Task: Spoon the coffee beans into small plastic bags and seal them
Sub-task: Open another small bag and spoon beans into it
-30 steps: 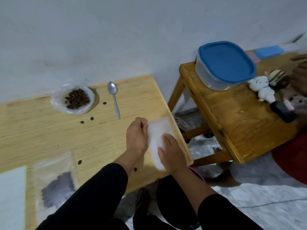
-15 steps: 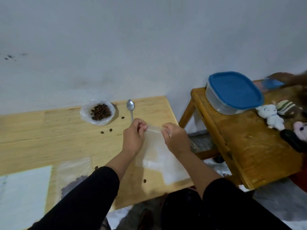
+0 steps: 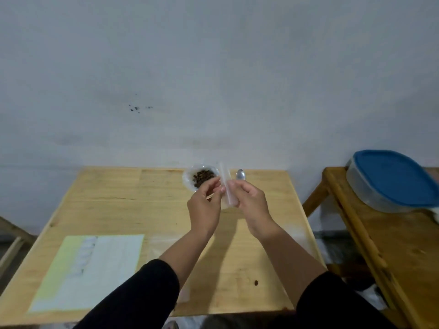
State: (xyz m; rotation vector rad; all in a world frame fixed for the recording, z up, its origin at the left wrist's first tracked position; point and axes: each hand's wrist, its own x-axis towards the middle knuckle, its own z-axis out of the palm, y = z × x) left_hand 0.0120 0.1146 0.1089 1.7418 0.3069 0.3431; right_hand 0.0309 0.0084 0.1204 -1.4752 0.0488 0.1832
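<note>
Above the wooden table (image 3: 107, 210), head view: left hand (image 3: 204, 207) and right hand (image 3: 251, 203) both pinch one empty small plastic bag (image 3: 226, 186), held upright. Best to rub its mouth open before spooning. Behind: one bag of coffee beans (image 3: 202, 178), one spoon (image 3: 241, 175), one stray bean (image 3: 256, 283).

A pale grey-white wall (image 3: 213, 67) fills the upper frame, with small dark specks (image 3: 139, 108) left of centre. Below it stands a light wooden worktop (image 3: 114, 200). At right, a darker wooden side table (image 3: 392, 245) carries a blue-lidded container (image 3: 394, 179).
</note>
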